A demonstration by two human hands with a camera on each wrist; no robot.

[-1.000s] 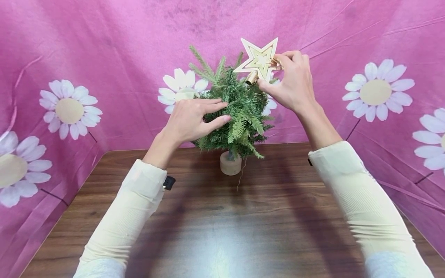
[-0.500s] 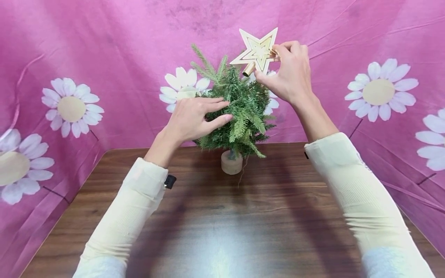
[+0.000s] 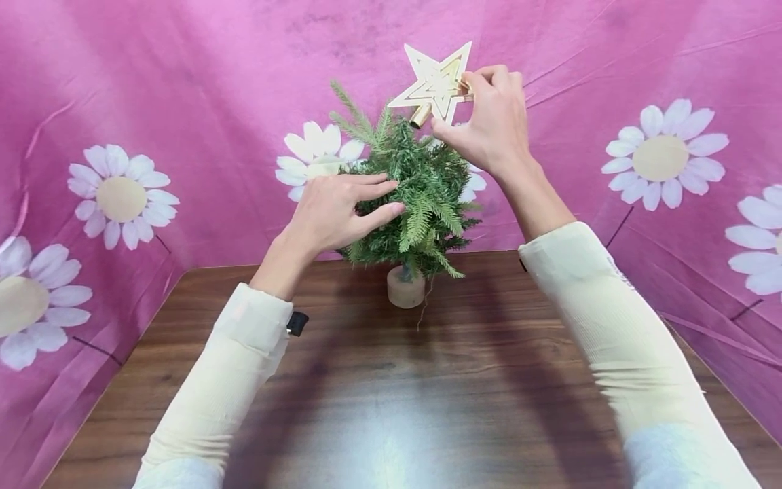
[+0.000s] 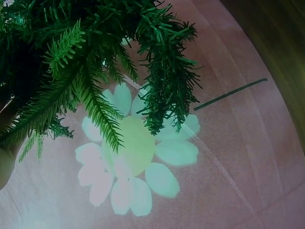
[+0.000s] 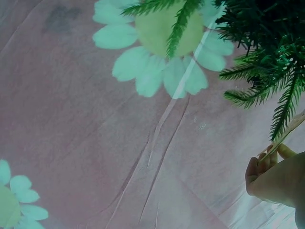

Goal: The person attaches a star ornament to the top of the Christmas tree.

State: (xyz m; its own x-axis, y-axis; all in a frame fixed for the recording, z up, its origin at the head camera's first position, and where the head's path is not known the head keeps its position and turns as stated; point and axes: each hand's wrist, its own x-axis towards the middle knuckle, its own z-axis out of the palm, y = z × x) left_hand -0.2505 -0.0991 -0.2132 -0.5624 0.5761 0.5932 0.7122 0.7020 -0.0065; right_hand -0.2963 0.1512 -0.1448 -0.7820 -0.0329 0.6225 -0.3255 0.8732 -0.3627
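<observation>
A small artificial Christmas tree stands upright on a round pale base near the table's back edge. My left hand rests against the tree's left side, fingers extended and thumb apart over the green needles. A gold star tree topper is pinched at its right side between the thumb and fingers of my right hand. Its short gold tube points down, just above the tree's top tip. In the right wrist view, the right hand holds the star's thin edge beside the branches.
The brown wooden table spreads in front of the tree. Behind it and at both sides hangs a pink cloth printed with large white daisies. A thin loose strand hangs beside the base.
My right hand has raised the star and shifted it left, bringing its tube over the tree's top. The left hand stays at the tree's side.
</observation>
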